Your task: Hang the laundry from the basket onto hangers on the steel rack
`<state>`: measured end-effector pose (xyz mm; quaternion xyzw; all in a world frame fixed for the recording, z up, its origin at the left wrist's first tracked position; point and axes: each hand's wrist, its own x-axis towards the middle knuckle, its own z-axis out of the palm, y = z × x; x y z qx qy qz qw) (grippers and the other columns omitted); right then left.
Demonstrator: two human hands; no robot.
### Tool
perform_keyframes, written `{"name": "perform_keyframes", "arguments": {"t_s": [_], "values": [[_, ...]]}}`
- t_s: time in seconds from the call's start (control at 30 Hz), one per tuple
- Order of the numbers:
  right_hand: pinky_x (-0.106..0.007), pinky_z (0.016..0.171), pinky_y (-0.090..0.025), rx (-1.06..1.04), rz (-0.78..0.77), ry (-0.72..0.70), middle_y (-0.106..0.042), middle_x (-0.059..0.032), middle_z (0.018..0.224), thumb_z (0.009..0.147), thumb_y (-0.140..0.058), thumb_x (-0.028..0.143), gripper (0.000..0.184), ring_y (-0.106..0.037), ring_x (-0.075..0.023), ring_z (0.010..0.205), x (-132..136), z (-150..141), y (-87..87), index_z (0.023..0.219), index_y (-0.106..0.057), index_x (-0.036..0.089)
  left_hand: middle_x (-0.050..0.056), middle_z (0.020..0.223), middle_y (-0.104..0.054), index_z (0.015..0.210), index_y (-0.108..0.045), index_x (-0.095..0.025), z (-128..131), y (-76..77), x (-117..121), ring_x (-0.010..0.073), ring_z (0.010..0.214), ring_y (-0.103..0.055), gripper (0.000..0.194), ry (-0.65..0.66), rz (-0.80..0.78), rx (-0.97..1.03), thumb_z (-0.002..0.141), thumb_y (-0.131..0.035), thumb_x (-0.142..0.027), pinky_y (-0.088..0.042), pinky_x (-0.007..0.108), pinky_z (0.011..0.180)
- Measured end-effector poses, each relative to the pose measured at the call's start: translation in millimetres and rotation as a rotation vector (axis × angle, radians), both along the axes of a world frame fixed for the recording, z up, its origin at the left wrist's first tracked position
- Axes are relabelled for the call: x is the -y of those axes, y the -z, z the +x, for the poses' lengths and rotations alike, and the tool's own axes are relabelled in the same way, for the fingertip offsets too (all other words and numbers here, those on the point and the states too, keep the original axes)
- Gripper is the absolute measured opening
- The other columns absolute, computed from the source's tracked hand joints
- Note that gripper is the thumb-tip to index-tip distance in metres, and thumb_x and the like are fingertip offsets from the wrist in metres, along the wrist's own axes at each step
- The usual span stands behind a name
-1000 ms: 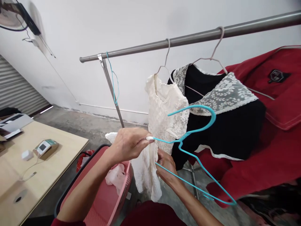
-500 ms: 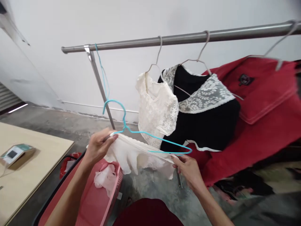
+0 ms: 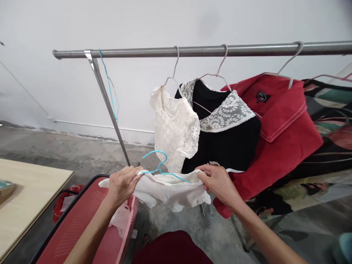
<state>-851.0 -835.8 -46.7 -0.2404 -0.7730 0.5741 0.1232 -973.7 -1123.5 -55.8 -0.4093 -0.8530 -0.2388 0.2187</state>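
A white garment [image 3: 170,190] with a ruffled lower edge is stretched between my two hands, in front of the rack. Inside its opening sits a blue hanger [image 3: 160,169], hook upward, its right arm dipping into the cloth. My left hand [image 3: 123,185] is closed, pinching the garment's left edge together with the hanger's left arm. At the other side, my right hand [image 3: 216,181] pinches the garment's upper right edge between thumb and fingers. The hanger's right tip is hidden in the fabric.
A metal rail [image 3: 132,52] carries an unused blue hanger [image 3: 110,88], a white lace top [image 3: 176,124], a black top with lace collar [image 3: 225,146], a red jacket [image 3: 286,121] and a patterned garment. Lower left are a pink basket [image 3: 79,216] and a pale table [image 3: 33,190].
The hanger has dropped and its right arm, which was outside over the cloth, is now inside the garment's opening. My view has swung to the right.
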Motion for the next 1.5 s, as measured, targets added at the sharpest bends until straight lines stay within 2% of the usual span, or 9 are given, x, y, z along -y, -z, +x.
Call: {"name": "perform_keyframes", "arguments": {"t_s": [0.17, 0.33, 0.4, 0.5, 0.83, 1.03, 1.27, 1.33, 1.5], "values": [[-0.022, 0.047, -0.04, -0.039, 0.144, -0.445, -0.055, 0.0024, 0.059, 0.077, -0.066, 0.042, 0.043, -0.051, -0.0121, 0.049, 2, 8, -19.5, 0.109, -0.07, 0.014, 0.003, 0.09, -0.075, 0.095, -0.072, -0.02, 4, -1.3, -2, 0.0129, 0.081, -0.068, 0.028, -0.009, 0.11, 0.033, 0.098, -0.045, -0.026, -0.046, 0.022, 0.072], [-0.028, 0.086, -0.046, -0.346, 0.52, -0.452, -0.064, -0.0051, 0.104, 0.089, -0.062, 0.04, 0.031, -0.06, -0.017, 0.097, -15, 9, -30.2, 0.114, -0.07, 0.023, 0.004, 0.092, -0.076, 0.093, -0.072, -0.018, 0, -8.8, 11, 0.0144, 0.085, -0.071, 0.026, 0.002, 0.244, 0.077, 0.095, -0.048, -0.028, -0.05, 0.021, 0.076], [-0.028, 0.095, -0.043, -0.307, 0.445, -0.583, -0.062, -0.0053, 0.118, 0.092, -0.059, 0.04, 0.031, -0.057, -0.0184, 0.109, -14, 7, -31.0, 0.117, -0.068, 0.025, 0.004, 0.09, -0.076, 0.092, -0.073, -0.018, 0, -15.5, 14, 0.0143, 0.082, -0.071, 0.027, -0.011, 0.262, 0.071, 0.094, -0.048, -0.029, -0.051, 0.021, 0.073], [-0.024, 0.071, -0.043, -0.207, 0.257, -0.693, -0.065, -0.0027, 0.093, 0.096, -0.052, 0.043, 0.032, -0.058, -0.0151, 0.082, -4, 5, -30.3, 0.107, -0.072, 0.022, 0.005, 0.087, -0.076, 0.089, -0.073, -0.017, 0, -24.3, 16, 0.0137, 0.078, -0.07, 0.027, -0.055, 0.305, 0.068, 0.093, -0.049, -0.029, -0.051, 0.02, 0.072], [-0.028, 0.071, -0.037, -0.257, -0.005, -0.57, -0.066, -0.0057, 0.089, 0.092, -0.06, 0.047, 0.031, -0.055, -0.0185, 0.083, -1, 7, -13.4, 0.096, -0.076, 0.02, 0.004, 0.085, -0.076, 0.088, -0.075, -0.014, -6, -16.0, 31, 0.0124, 0.075, -0.07, 0.022, -0.112, 0.387, 0.007, 0.089, -0.055, -0.023, -0.049, 0.017, 0.067], [-0.031, 0.081, -0.04, -0.194, -0.061, -0.671, -0.062, -0.0083, 0.103, 0.096, -0.051, 0.047, 0.036, -0.055, -0.0219, 0.093, -4, 8, -8.4, 0.096, -0.073, 0.018, 0.003, 0.086, -0.077, 0.088, -0.076, -0.014, -9, -17.3, 37, 0.0125, 0.077, -0.071, 0.021, -0.168, 0.444, -0.004, 0.088, -0.058, -0.026, -0.049, 0.015, 0.069], [-0.028, 0.067, -0.045, 0.003, -0.189, -0.714, -0.062, -0.0056, 0.088, 0.083, -0.066, 0.056, 0.048, -0.057, -0.0195, 0.078, -5, 13, -9.0, 0.108, -0.067, 0.016, 0.002, 0.09, -0.077, 0.092, -0.076, -0.016, -19, -17.6, 48, 0.0143, 0.08, -0.072, 0.021, -0.241, 0.486, -0.048, 0.089, -0.059, -0.027, -0.052, 0.016, 0.071], [-0.027, 0.064, -0.044, -0.035, -0.112, -0.639, -0.061, -0.005, 0.081, 0.083, -0.067, 0.055, 0.042, -0.056, -0.0185, 0.073, -4, 13, -10.3, 0.096, -0.068, 0.015, 0.003, 0.092, -0.077, 0.093, -0.076, -0.016, -21, -17.6, 51, 0.0153, 0.082, -0.072, 0.021, -0.266, 0.497, -0.062, 0.089, -0.06, -0.028, -0.053, 0.017, 0.073], [-0.026, 0.074, -0.041, -0.362, 0.464, -0.558, -0.061, -0.0061, 0.094, 0.091, -0.062, 0.035, 0.017, -0.056, -0.0176, 0.085, -9, 20, -27.3, 0.087, -0.068, 0.019, 0.004, 0.091, -0.077, 0.093, -0.077, -0.015, -21, -16.1, 54, 0.016, 0.08, -0.072, 0.024, -0.352, 0.527, -0.094, 0.089, -0.059, -0.032, -0.053, 0.019, 0.072]]}}
